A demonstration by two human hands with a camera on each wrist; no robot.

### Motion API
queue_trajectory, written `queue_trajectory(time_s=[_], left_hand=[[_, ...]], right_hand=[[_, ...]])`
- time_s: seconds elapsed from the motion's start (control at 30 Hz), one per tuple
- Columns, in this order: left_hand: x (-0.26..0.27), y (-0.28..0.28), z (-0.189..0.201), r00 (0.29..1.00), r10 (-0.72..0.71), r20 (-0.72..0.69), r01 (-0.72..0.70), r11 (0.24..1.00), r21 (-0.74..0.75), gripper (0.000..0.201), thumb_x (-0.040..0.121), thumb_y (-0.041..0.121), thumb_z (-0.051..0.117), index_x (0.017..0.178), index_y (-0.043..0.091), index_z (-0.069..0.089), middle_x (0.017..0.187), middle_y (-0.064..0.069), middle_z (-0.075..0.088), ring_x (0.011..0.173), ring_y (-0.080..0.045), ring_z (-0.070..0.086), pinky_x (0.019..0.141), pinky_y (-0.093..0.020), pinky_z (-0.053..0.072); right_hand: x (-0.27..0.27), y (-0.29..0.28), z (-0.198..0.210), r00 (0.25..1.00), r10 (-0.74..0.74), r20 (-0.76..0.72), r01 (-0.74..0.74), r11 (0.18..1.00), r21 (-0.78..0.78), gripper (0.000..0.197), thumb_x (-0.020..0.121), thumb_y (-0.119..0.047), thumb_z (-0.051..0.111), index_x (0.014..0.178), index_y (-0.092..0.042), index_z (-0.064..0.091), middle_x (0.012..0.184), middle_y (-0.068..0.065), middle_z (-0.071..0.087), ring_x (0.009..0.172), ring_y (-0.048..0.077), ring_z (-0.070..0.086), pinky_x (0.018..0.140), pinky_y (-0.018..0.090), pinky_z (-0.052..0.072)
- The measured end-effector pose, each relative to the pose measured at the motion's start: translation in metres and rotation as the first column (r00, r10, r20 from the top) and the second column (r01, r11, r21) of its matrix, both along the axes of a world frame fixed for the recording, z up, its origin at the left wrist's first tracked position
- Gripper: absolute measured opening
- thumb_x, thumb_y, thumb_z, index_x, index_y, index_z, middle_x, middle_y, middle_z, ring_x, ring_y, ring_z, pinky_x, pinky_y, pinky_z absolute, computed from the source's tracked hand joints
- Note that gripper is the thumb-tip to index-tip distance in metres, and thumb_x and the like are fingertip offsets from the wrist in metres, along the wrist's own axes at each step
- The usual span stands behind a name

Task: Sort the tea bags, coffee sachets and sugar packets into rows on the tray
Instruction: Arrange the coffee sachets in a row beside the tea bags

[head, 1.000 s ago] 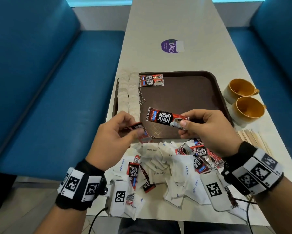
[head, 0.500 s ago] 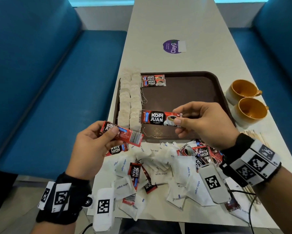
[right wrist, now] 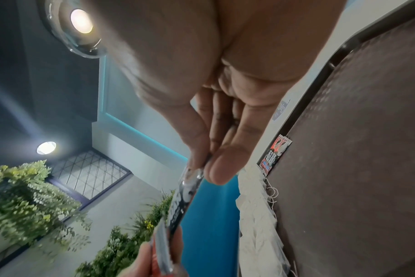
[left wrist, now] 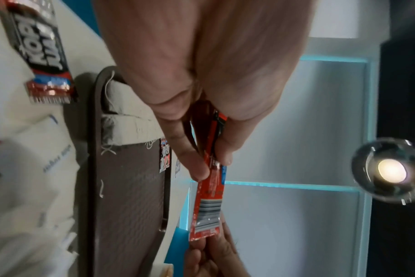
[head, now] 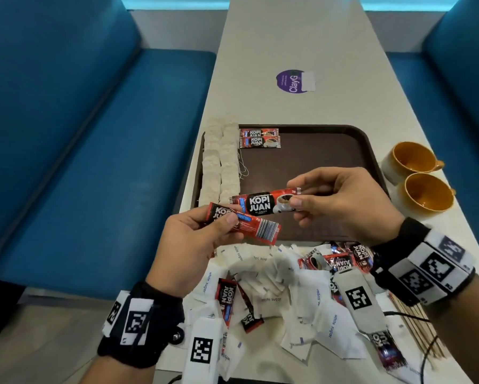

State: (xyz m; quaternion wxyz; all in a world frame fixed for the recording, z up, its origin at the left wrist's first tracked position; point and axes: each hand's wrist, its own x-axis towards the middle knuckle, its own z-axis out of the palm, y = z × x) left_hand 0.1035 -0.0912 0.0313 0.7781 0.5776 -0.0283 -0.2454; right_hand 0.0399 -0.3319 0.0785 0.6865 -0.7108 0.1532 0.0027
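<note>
Both hands have drawn closer together since half a second ago: the left hand (head: 194, 239) has risen from beside the pile toward the near edge of the tray (head: 352, 151), and its sachet now lies just under the one in the right hand (head: 340, 203). On the tray, tea bags (head: 220, 162) fill 2 columns along the left side, and 2 placed coffee sachets (head: 260, 138) lie at the far end next to them, so the coffee row looks barely begun. Most of the stock remains off the tray in a loose pile (head: 288, 295) of white sugar packets and red sachets at the near edge of the table. The step in hand appears to be gathering coffee sachets for that row; the next move likely calls for carrying both across the tray and laying them flat, parallel to the 2 already there, without disturbing the tea bag strings. The right hand pinches one end of the front-facing sachet (head: 263, 205) between thumb and fingertips, holding it level above the tray. The left hand pinches the barcode-side sachet (head: 257, 227) between thumb and curled fingers, tilted down to the right.
</note>
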Motion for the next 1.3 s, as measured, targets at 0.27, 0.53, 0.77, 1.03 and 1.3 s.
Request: queue_trajectory(time_s=[0.27,0.53,0.77,1.03,1.3], left_hand=[[0.011,-0.008,-0.014,0.996,-0.045,0.081,0.029,0.981,0.19,0.017,0.092,0.006,0.068,0.106,0.006,0.078,0.104,-0.015,0.077,0.092,-0.031,0.075,0.077,-0.031,0.063],[0.015,0.001,-0.028,0.999,-0.037,-0.005,0.037,0.97,0.239,0.014,0.093,0.0,0.066,0.089,0.01,0.074,0.098,-0.016,0.077,0.086,-0.038,0.077,0.067,-0.023,0.059],[0.021,0.006,-0.033,0.999,-0.042,-0.002,0.041,0.97,0.24,0.024,0.095,-0.013,0.056,0.082,0.005,0.065,0.088,-0.014,0.076,0.086,-0.039,0.077,0.054,-0.018,0.053],[0.029,0.006,-0.024,0.992,-0.043,0.12,0.007,0.96,0.28,0.026,0.091,-0.005,0.068,0.084,0.019,0.076,0.085,-0.019,0.076,0.08,-0.033,0.076,0.07,-0.037,0.063],[0.038,0.005,-0.027,0.938,0.001,0.346,-0.109,0.95,0.292,0.028,0.079,-0.008,0.078,0.084,0.019,0.083,0.097,-0.004,0.07,0.088,-0.022,0.07,0.081,-0.023,0.056]], right_hand=[[0.055,-0.032,-0.014,0.997,-0.055,0.058,0.061,0.992,-0.113,0.018,0.08,0.001,0.08,0.097,-0.003,0.074,0.086,0.021,0.076,0.068,0.024,0.072,0.062,0.028,0.063],[0.138,-0.072,-0.063,0.951,-0.308,0.006,0.307,0.944,-0.117,0.013,0.089,0.002,0.074,0.089,-0.009,0.069,0.074,0.012,0.071,0.057,0.019,0.069,0.058,0.03,0.061],[0.179,-0.072,-0.099,0.944,-0.291,-0.157,0.245,0.934,-0.259,0.013,0.087,-0.003,0.079,0.089,-0.012,0.069,0.074,0.009,0.069,0.057,0.014,0.06,0.05,0.023,0.053],[0.197,-0.07,-0.103,0.937,-0.291,-0.194,0.19,0.889,-0.417,0.016,0.081,-0.004,0.085,0.09,-0.007,0.073,0.078,0.01,0.074,0.062,0.018,0.068,0.065,0.033,0.063],[0.196,-0.075,-0.102,0.927,-0.308,-0.213,0.203,0.891,-0.405,0.023,0.082,-0.014,0.086,0.096,-0.01,0.068,0.083,0.011,0.075,0.066,0.018,0.071,0.067,0.034,0.064]])
